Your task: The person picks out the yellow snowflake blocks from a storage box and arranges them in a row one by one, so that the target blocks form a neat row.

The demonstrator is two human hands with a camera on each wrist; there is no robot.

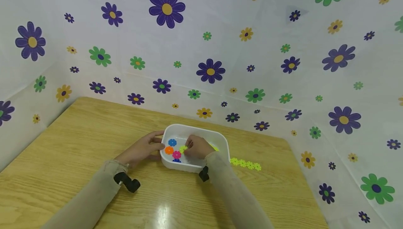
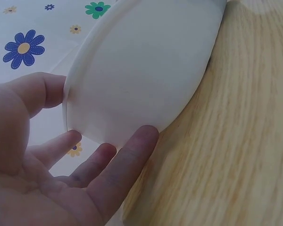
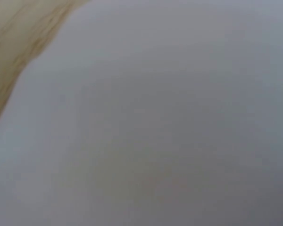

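Note:
A white plastic tray (image 1: 217, 137) stands on the wooden table. My left hand (image 1: 143, 149) rests its fingertips against the tray's left outer wall, with the fingers spread along it in the left wrist view. Over the tray, my right hand (image 1: 197, 147) reaches in and pinches a yellow-green flower-shaped disc (image 1: 183, 148). Beside it lie a blue disc (image 1: 172, 142), an orange disc (image 1: 169, 150), a pink disc (image 1: 176, 154) and a dark blue disc (image 1: 176, 160). More yellow-green (image 1: 215, 147) shows behind the right hand, partly hidden. The right wrist view is mostly blurred white.
On the table (image 1: 267, 187), a row of several yellow-green flower discs (image 1: 250, 165) extends from the tray's right side. A white sheet (image 1: 189, 47) with printed flowers hangs behind the table and at both sides. Each wrist wears a black strap mount (image 1: 127, 182).

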